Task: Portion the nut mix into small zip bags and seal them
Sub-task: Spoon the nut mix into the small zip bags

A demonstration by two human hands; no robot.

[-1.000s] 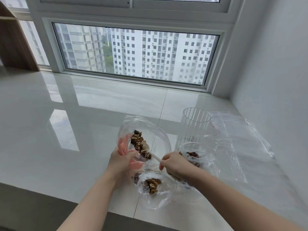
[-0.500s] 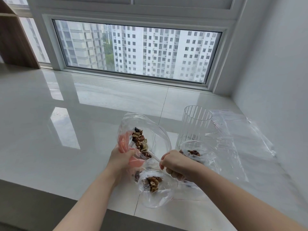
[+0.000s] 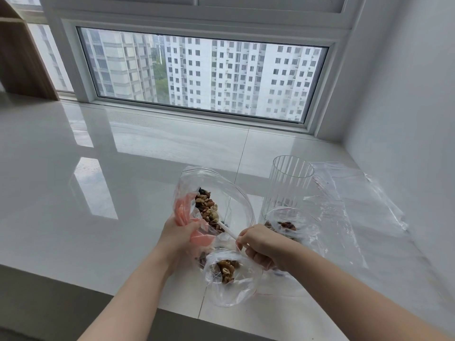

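Note:
A large clear bag of nut mix (image 3: pixel 236 200) with a pink label stands open on the white counter. My left hand (image 3: pixel 179 238) grips its near left side. My right hand (image 3: pixel 261 244) is closed on a white spoon (image 3: pixel 222 223), whose bowl lies in the nuts inside the large bag. Below my hands a small zip bag (image 3: pixel 229 284) lies open with a heap of nuts in it. A second small bag with nuts (image 3: pixel 288 226) rests just right of my right hand.
A ribbed clear glass (image 3: pixel 286 183) stands behind the second small bag. Several empty clear bags (image 3: pixel 357 205) lie flat near the right wall. The counter's front edge (image 3: pixel 103 295) runs close under my forearms. A window spans the back.
The spoon's bowl has pushed a little deeper into the nuts in the large bag. Both hands stay in nearly the same place.

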